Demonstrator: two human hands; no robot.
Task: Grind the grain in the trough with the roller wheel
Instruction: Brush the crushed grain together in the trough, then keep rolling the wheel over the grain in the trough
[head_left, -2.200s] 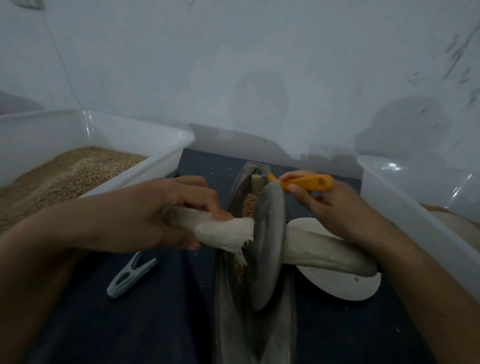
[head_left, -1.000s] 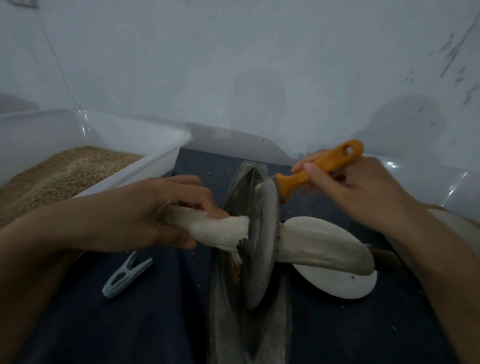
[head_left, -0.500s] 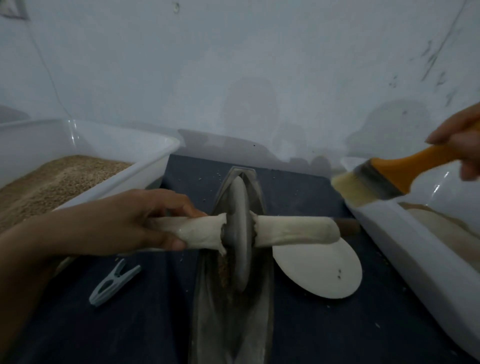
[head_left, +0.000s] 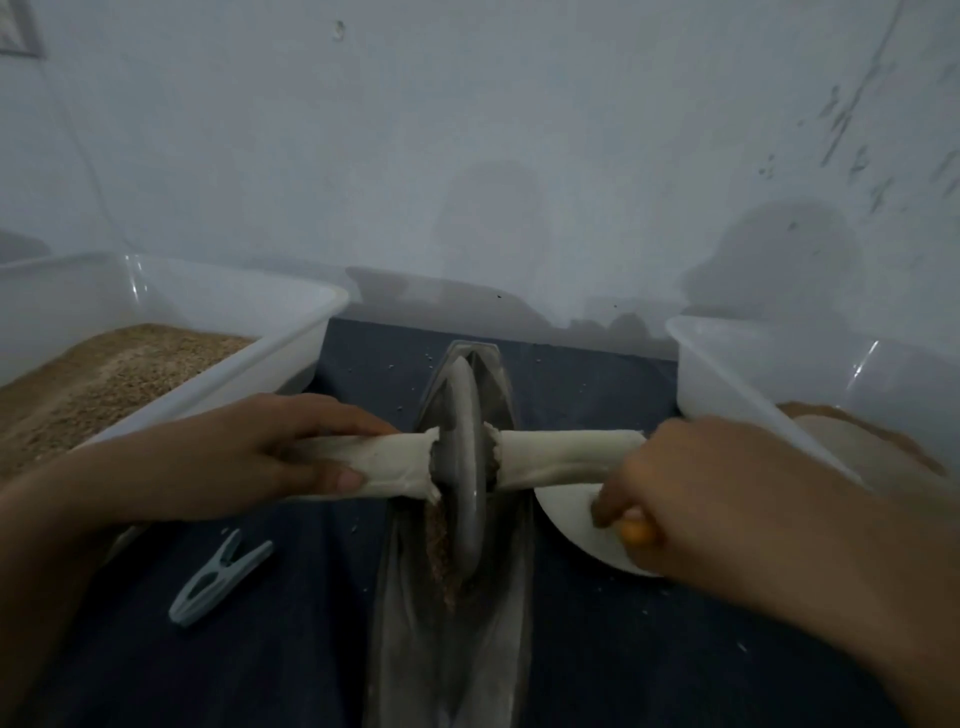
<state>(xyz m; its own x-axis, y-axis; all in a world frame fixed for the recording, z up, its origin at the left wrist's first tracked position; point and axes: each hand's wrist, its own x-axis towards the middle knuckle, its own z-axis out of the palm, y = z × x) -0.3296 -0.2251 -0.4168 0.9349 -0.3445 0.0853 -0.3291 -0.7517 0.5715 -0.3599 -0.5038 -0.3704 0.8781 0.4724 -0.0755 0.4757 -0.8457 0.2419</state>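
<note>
Grain (head_left: 440, 545) lies as a thin brown streak along the left flank of the roller wheel (head_left: 464, 462), down in the metal trough (head_left: 415, 639) that runs up the middle of the dark bench (head_left: 649, 649) toward its far edge. From where I stand it looks coarse and whole, so I'd judge the grinding barely begun; nearly all the rolling is left.

The left hand (head_left: 249, 457) is curled round the left cloth-wrapped handle (head_left: 384, 460), thumb underneath. The right hand (head_left: 691, 493) sits at the end of the right handle (head_left: 561, 452), fingers curled over something orange (head_left: 635, 530) (a tool handle, I'd guess, mostly hidden), so whether it grips the wheel's handle as well I cannot tell.

Counting outward: one wheel, one trough, two handles, two hands. One white disc (head_left: 571, 512) lies just right of the trough, under the right hand. One pale clothes peg (head_left: 218, 582) rests toward the bench's near left. Two white tubs flank the bench: the left tub (head_left: 291, 332) heaped with grain, the right tub (head_left: 727, 364) holding a paler heap.
</note>
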